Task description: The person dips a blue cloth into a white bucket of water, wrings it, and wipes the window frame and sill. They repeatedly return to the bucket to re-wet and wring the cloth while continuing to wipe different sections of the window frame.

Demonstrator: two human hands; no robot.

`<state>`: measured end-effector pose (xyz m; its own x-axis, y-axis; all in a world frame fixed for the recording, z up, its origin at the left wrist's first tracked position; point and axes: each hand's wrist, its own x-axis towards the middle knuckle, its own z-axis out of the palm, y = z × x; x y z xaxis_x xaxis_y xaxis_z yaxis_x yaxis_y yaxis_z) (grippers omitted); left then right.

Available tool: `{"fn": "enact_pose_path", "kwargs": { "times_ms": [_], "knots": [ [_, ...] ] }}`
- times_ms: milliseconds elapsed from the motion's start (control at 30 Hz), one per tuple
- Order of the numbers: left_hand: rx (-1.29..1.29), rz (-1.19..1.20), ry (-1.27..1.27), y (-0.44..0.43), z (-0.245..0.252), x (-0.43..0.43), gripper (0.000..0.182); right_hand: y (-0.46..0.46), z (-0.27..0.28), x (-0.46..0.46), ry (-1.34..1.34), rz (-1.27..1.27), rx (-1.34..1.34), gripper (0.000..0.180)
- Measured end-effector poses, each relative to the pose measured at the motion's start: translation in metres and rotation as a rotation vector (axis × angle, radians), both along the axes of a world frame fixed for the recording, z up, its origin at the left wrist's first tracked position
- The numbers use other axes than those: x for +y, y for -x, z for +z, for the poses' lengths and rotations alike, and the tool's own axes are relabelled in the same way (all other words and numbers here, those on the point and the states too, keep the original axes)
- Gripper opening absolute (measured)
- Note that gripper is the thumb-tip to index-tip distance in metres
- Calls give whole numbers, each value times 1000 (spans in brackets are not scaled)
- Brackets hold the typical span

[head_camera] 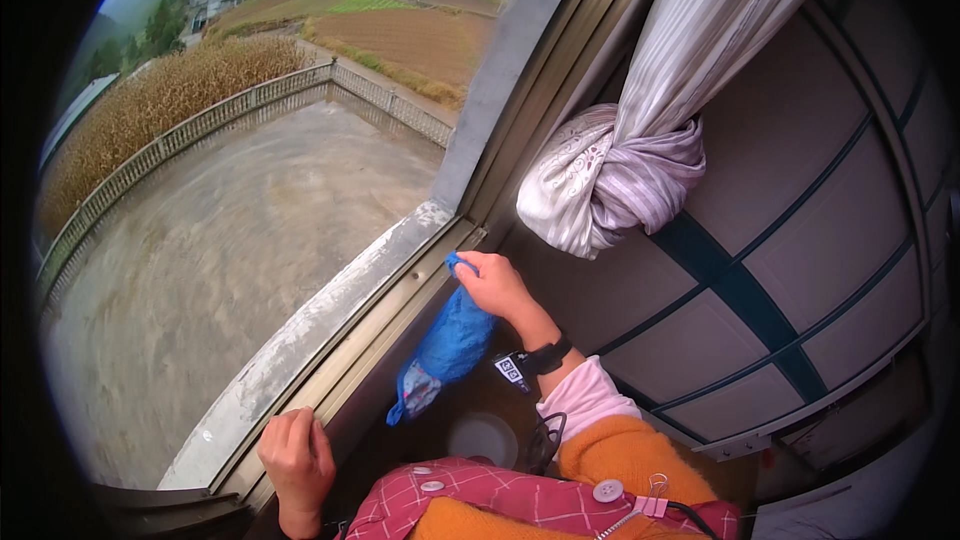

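Observation:
My right hand (489,283) pinches a blue cloth (454,330) near the far corner of the window track (375,322). A bunched end of the cloth pokes up between thumb and fingers. The rest hangs below the sill on the room side, with a patterned patch near its lower end. My left hand (298,457) rests on the near end of the track, its fingers curled over the metal edge. Nothing shows in that hand, though its palm side is hidden. A black band with a small device (512,373) bearing a printed code sits on my right wrist.
A knotted striped curtain (622,172) hangs right of the window frame (551,82). Behind it stands a panelled surface (720,270) with dark green strips. A pale round object (482,438) lies below the sill. Outside the concrete ledge (315,330) is a wet terrace (247,262) with a balustrade (202,124).

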<state>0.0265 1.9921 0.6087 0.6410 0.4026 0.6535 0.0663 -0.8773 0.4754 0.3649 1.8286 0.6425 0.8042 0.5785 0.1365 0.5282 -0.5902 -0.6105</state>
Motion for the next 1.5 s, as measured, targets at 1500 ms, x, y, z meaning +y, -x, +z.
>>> {"fn": "enact_pose_path", "kwargs": {
  "times_ms": [1500],
  "knots": [
    [17,170,-216,-6,-9,-4,14,10,-16,23,542,152,-393,27]
  ]
}}
